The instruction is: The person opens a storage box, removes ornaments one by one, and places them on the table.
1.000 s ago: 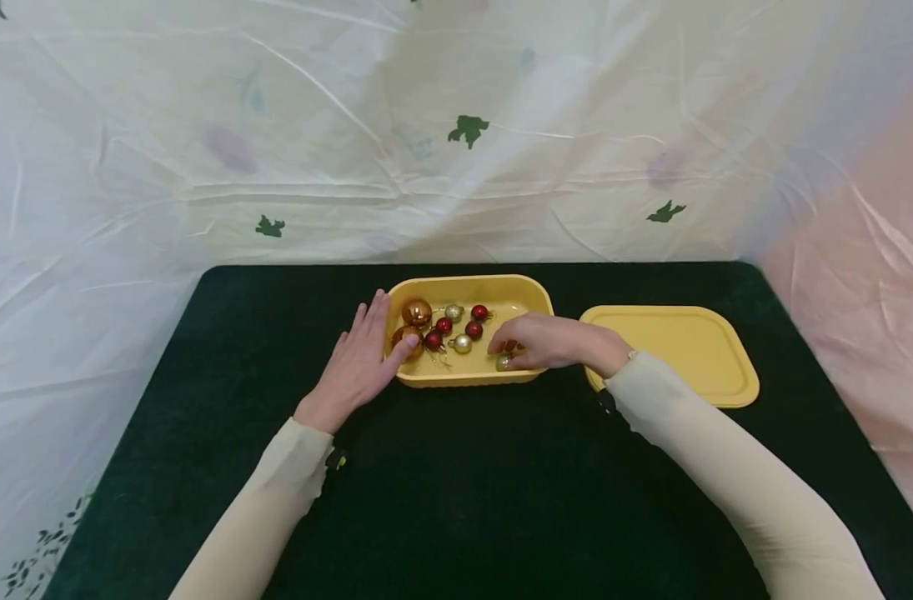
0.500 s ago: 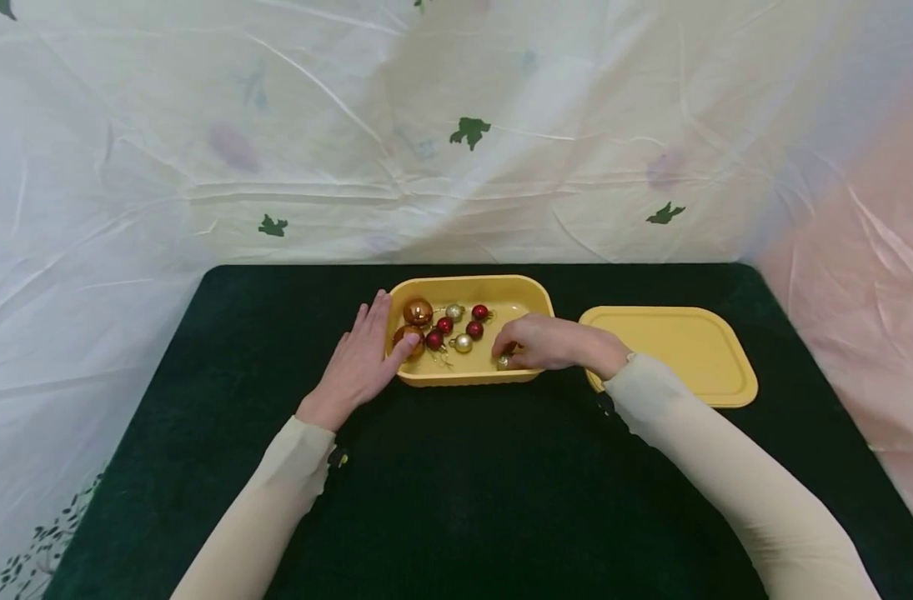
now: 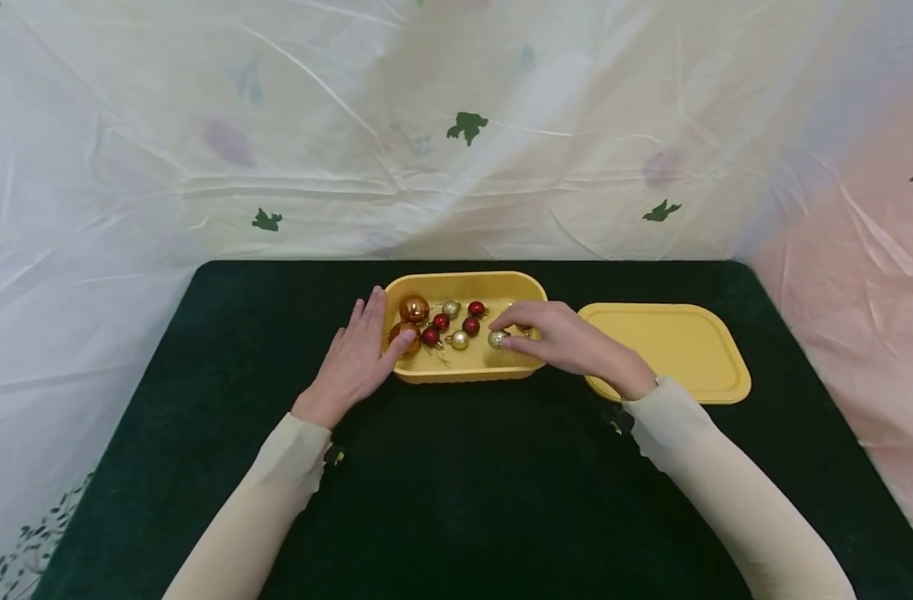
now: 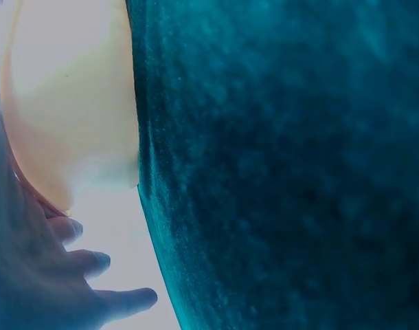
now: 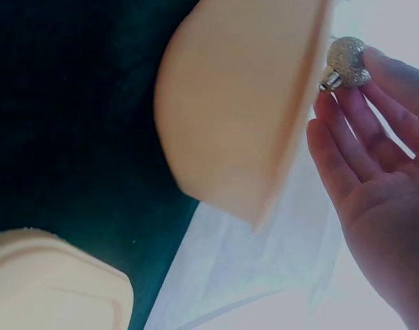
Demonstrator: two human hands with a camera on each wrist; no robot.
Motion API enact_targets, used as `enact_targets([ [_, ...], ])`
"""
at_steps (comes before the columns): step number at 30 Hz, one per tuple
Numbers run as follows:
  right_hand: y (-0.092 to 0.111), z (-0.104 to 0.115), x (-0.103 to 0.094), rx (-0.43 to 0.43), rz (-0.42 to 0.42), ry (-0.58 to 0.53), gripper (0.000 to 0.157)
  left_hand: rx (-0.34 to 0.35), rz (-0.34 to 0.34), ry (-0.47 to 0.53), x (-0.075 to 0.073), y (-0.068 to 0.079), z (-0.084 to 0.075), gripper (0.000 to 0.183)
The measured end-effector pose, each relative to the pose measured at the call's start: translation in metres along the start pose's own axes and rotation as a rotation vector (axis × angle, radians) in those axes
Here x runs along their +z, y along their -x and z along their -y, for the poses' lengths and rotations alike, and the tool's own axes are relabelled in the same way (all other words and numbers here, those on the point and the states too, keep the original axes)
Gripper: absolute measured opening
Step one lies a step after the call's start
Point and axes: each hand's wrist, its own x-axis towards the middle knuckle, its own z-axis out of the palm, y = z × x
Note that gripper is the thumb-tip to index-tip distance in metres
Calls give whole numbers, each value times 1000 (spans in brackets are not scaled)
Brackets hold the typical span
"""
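Observation:
A yellow rectangular box (image 3: 471,377) holds several small Christmas baubles. Two larger copper baubles (image 3: 414,308) lie at its left end, with red baubles (image 3: 471,326) and gold ones (image 3: 459,340) to their right. My left hand (image 3: 354,358) rests along the box's left end, fingers straight, its thumb over the nearer copper bauble. Between thumb and fingertips my right hand (image 3: 569,342) pinches a glittery gold bauble (image 5: 348,62) over the right part of the box. In the right wrist view the bauble's metal cap points down, just above the rim.
A yellow lid (image 3: 674,350) lies flat to the right of the box, partly behind the right wrist. Both rest on a dark green table cover (image 3: 456,483). A pale patterned cloth (image 3: 456,183) hangs behind and at the sides.
My right hand has lifted the glittery gold bauble up from the near right corner of the box floor. The left hand stays at the box's left end.

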Motion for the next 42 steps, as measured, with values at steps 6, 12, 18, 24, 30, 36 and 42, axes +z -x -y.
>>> enact_targets([
  [6, 18, 13, 1, -25, -121, -30, 30, 4, -6, -19, 1, -2, 1, 96],
  [12, 33, 23, 8, -87, -202, -44, 28, 10, -16, -31, 3, -3, 3, 96],
  [18, 47, 29, 20, -85, -219, -81, 29, 8, -15, -35, 3, -2, 2, 95],
  [24, 58, 32, 33, -85, -213, -109, 30, 16, -18, -59, 2, -2, 2, 92],
  [30, 67, 30, 48, -82, -199, -101, 28, 14, -17, -69, 3, -5, 2, 92],
  [36, 69, 25, 60, -62, -133, -92, 28, 6, -13, -63, 2, -3, 2, 93],
  [42, 68, 21, 70, -62, -51, -99, 30, 6, -12, -62, 3, -3, 2, 94],
])
